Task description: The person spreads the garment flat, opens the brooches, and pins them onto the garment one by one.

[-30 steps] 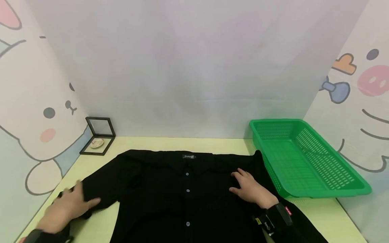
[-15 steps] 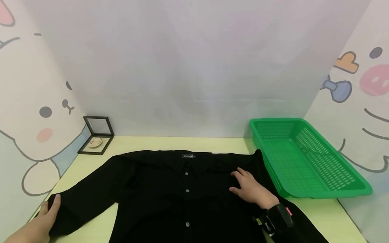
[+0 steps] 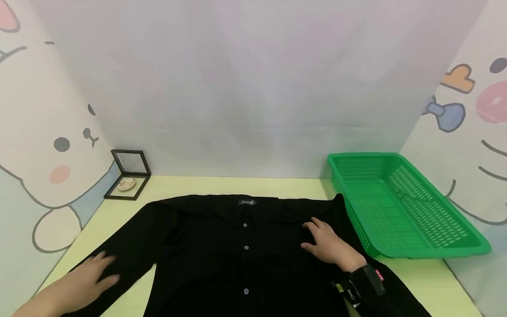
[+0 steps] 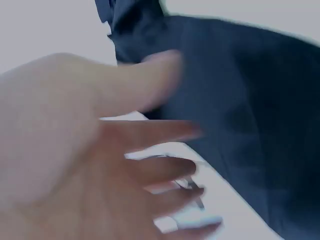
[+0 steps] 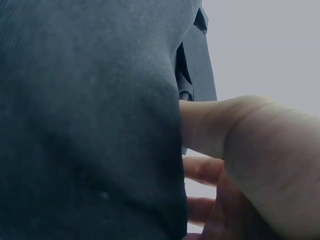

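Observation:
A black button-up shirt [image 3: 214, 255] lies front side up, its collar towards the back wall. Over its left-hand sleeve [image 3: 130, 246] is my left hand [image 3: 81, 284], blurred, with the fingers and thumb spread. The left wrist view shows those fingers [image 4: 165, 131] holding nothing beside the dark cloth [image 4: 240, 100]; contact there is unclear. On the right chest of the shirt rests my right hand [image 3: 330, 247], its fingers loosely extended. In the right wrist view, dark fabric [image 5: 95, 120] hides the fingertips of that hand [image 5: 240, 150].
A green plastic basket [image 3: 400, 215] stands at the right, close beside the shirt's shoulder. In the back left corner an open black-framed case [image 3: 128, 175] holds a small round item [image 3: 126, 184]. White walls enclose the pale yellow table [image 3: 293, 187] at the back and sides.
My left hand reached out to the cuff end, and the sleeve now lies straighter towards the lower left. Since then that hand has moved back right along the sleeve. My right hand stayed put.

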Action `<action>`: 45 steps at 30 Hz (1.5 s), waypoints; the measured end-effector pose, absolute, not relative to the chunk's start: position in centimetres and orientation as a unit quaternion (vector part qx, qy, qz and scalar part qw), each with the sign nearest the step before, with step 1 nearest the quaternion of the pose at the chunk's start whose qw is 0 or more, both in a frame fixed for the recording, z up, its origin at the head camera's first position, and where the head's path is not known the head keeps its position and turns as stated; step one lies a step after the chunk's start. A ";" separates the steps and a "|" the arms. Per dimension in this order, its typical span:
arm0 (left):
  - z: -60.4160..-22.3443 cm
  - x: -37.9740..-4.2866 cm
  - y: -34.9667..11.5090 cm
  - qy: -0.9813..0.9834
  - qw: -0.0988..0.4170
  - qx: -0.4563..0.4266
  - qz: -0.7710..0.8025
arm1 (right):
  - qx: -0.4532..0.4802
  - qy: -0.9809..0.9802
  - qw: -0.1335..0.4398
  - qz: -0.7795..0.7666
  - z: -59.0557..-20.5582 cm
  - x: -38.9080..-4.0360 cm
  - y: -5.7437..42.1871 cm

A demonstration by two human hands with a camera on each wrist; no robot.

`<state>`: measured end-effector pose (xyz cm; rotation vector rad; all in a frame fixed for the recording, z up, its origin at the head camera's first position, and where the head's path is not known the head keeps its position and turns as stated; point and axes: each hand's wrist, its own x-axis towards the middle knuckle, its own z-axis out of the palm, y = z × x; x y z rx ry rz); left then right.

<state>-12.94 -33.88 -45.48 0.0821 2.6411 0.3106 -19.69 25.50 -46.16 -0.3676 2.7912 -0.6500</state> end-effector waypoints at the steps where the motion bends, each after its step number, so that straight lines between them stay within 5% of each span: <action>1: -44.7 -13.4 -32.2 0.967 0.211 0.056 0.131 | -0.127 0.958 0.125 -0.224 -46.2 -19.7 25.5; 4: -43.9 -15.5 -28.0 0.956 0.160 0.112 0.218 | -0.130 0.958 0.123 -0.225 -46.1 -19.7 25.7; 8: -45.2 -19.2 -24.1 0.934 0.155 0.164 0.278 | -0.129 0.961 0.115 -0.218 -46.1 -19.6 26.1; 14: -45.5 -22.0 -20.5 0.934 0.217 0.158 0.234 | -0.136 0.961 0.106 -0.217 -46.4 -19.8 25.7; 45: -44.3 -29.6 -20.1 0.957 0.238 0.111 0.127 | -0.110 0.953 0.179 -0.218 -46.4 -29.5 23.7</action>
